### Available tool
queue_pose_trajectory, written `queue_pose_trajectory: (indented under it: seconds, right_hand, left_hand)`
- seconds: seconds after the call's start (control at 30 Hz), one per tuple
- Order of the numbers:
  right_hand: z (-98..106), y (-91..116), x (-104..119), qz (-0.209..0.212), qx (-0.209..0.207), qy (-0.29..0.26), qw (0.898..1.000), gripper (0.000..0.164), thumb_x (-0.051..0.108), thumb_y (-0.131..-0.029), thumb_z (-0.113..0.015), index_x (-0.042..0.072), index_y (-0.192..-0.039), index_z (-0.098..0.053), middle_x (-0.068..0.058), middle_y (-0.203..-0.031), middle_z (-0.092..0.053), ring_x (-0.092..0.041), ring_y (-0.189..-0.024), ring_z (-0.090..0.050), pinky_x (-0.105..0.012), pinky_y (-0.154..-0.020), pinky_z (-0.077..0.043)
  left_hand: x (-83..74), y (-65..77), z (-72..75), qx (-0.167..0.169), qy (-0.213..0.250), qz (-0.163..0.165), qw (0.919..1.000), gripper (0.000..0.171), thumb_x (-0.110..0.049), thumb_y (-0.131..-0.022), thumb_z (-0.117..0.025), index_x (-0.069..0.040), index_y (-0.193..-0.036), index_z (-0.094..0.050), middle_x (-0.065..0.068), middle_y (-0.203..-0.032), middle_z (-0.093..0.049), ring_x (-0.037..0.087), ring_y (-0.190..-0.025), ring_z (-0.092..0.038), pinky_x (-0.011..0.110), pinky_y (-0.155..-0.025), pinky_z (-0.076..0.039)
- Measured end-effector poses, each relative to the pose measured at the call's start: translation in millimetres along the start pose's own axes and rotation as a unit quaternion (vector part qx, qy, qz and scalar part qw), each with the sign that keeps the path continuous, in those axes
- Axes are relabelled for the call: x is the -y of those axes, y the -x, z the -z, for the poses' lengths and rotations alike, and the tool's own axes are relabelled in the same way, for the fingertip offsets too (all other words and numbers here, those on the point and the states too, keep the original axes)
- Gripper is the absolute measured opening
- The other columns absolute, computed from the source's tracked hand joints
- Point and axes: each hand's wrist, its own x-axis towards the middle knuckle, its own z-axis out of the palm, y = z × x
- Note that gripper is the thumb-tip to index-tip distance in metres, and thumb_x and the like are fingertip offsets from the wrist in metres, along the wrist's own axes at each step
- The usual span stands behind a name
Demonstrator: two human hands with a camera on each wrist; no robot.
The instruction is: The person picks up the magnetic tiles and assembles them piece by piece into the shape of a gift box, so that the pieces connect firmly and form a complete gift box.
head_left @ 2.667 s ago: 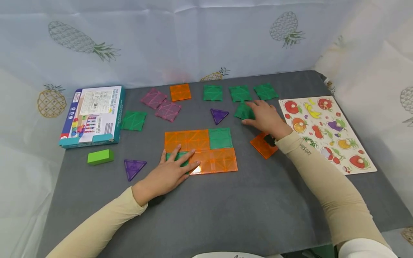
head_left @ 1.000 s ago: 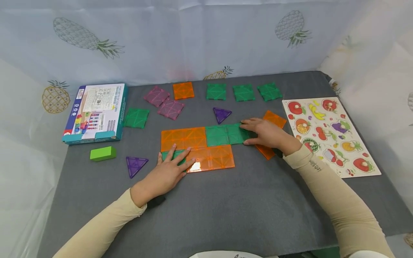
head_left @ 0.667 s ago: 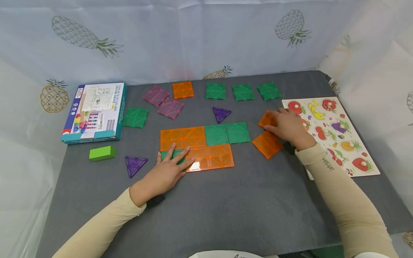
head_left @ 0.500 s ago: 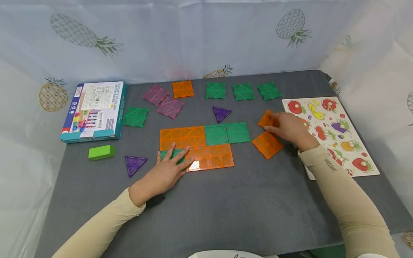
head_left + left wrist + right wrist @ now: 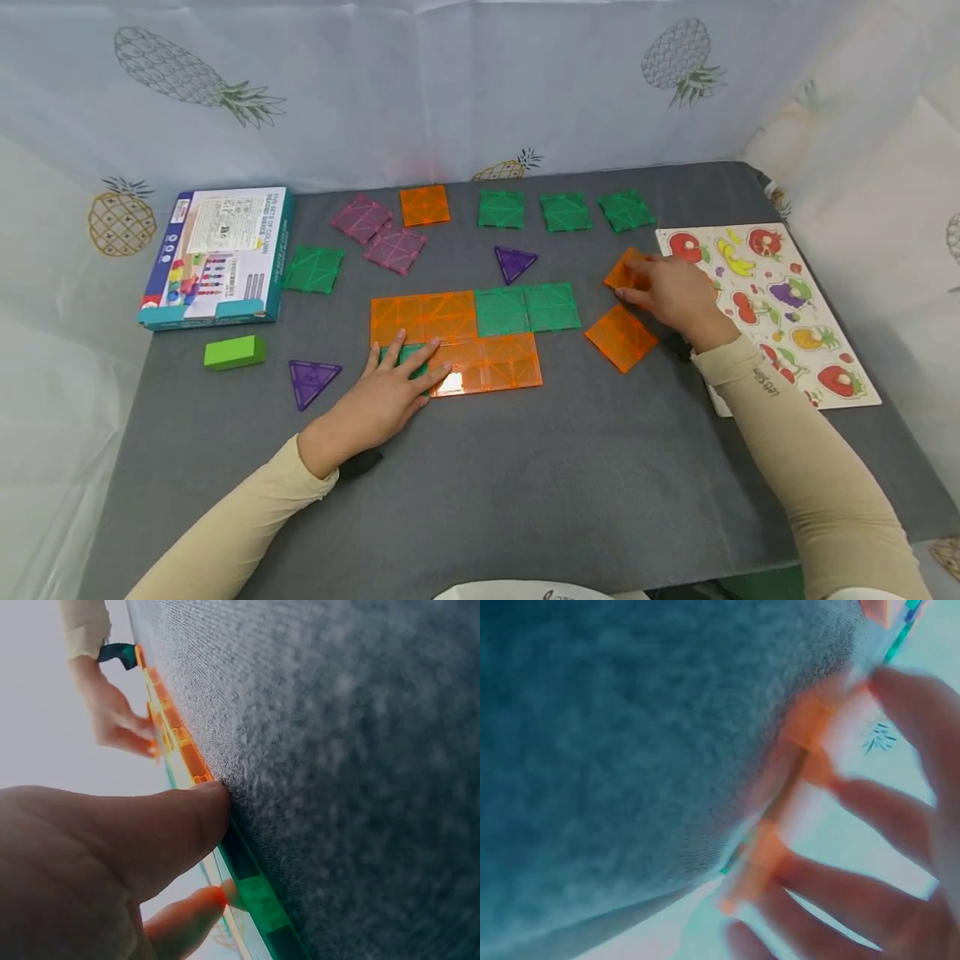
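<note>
Two rows of see-through square tiles lie edge to edge on the grey table. The upper row has orange tiles point(image 5: 423, 317) and two green tiles point(image 5: 551, 307); the lower has a green tile point(image 5: 414, 360) and orange tiles point(image 5: 510, 362). My left hand point(image 5: 378, 396) rests on the lower row's left end with fingers spread, its thumb at the green tile's edge in the left wrist view. To the right, my right hand point(image 5: 678, 296) grips a loose orange tile point(image 5: 621, 268) by its edges, partly hidden under the fingers. Another orange tile point(image 5: 621, 337) lies just nearer the person.
Behind the rows lie purple triangles point(image 5: 515, 263), magenta tiles point(image 5: 396, 248), an orange tile point(image 5: 424, 205) and several green tiles point(image 5: 501, 209). A fruit puzzle board point(image 5: 795, 333) lies right, under the right wrist. Left are a box point(image 5: 217, 250) and a green block point(image 5: 235, 352).
My right hand set a green tile at the upper row's right end, let go and moved right to the orange tile, which has shifted slightly back. My left hand has stayed on the lower row.
</note>
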Motion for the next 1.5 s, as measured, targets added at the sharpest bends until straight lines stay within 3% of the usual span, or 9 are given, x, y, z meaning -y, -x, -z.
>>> queue_pose_trajectory:
  seconds: [0.17,0.3,0.47,0.6,1.2,1.5]
  right_hand:
    - [4,6,7,0.025,-0.079,-0.017,0.996,0.055,0.034,-0.086,-0.072,0.006,-0.132,-0.059,-0.027,-0.125,-0.058,-0.042,-0.101,-0.057,-0.053,-0.071,-0.051]
    - [9,12,25,0.110,-0.077,-0.062,0.989,0.055,0.029,-0.081,-0.076,0.006,-0.129,-0.062,-0.025,-0.128,-0.057,-0.042,-0.110,-0.054,-0.054,-0.082,-0.050]
    - [4,26,48,0.270,-0.046,-0.078,0.958,0.052,0.029,-0.077,-0.079,0.007,-0.123,-0.067,-0.022,-0.125,-0.061,-0.036,-0.112,-0.054,-0.051,-0.092,-0.049]
    - [0,34,62,0.329,-0.041,-0.076,0.940,0.051,0.034,-0.077,-0.079,0.011,-0.121,-0.069,-0.020,-0.122,-0.064,-0.034,-0.112,-0.057,-0.049,-0.092,-0.050]
    - [-15,40,74,0.374,-0.028,-0.051,0.926,0.048,0.036,-0.079,-0.077,0.011,-0.119,-0.070,-0.020,-0.119,-0.065,-0.032,-0.105,-0.058,-0.046,-0.086,-0.051]
    - [-19,41,79,0.358,-0.007,-0.013,0.933,0.045,0.039,-0.083,-0.072,0.013,-0.120,-0.069,-0.017,-0.125,-0.062,-0.034,-0.114,-0.055,-0.051,-0.093,-0.048]
  left_hand:
    - [-1.0,0.1,-1.0,-0.001,-0.001,0.001,1.0000,0.051,-0.024,-0.095,-0.060,-0.025,-0.144,-0.047,0.007,-0.159,-0.025,0.053,-0.141,-0.014,0.075,-0.102,-0.023]
    - [-1.7,-0.2,-0.6,-0.003,-0.003,0.003,1.0000,0.051,-0.024,-0.095,-0.061,-0.025,-0.144,-0.047,0.007,-0.159,-0.026,0.053,-0.141,-0.015,0.075,-0.101,-0.024]
    - [-2.1,-1.4,1.6,-0.003,-0.004,0.002,1.0000,0.051,-0.024,-0.094,-0.061,-0.025,-0.144,-0.047,0.007,-0.159,-0.026,0.053,-0.141,-0.015,0.075,-0.101,-0.025]
    - [-1.1,-1.6,2.0,-0.003,-0.008,0.000,1.0000,0.051,-0.024,-0.095,-0.061,-0.025,-0.144,-0.047,0.007,-0.159,-0.026,0.053,-0.141,-0.016,0.075,-0.100,-0.025]
    - [0.2,-1.6,0.5,-0.006,-0.004,-0.002,1.0000,0.052,-0.024,-0.096,-0.059,-0.027,-0.145,-0.045,0.007,-0.159,-0.025,0.053,-0.141,-0.016,0.075,-0.101,-0.024]
    - [-0.3,-1.1,1.3,-0.009,0.001,-0.002,1.0000,0.052,-0.024,-0.096,-0.059,-0.026,-0.145,-0.045,0.007,-0.159,-0.025,0.053,-0.141,-0.016,0.076,-0.100,-0.024]
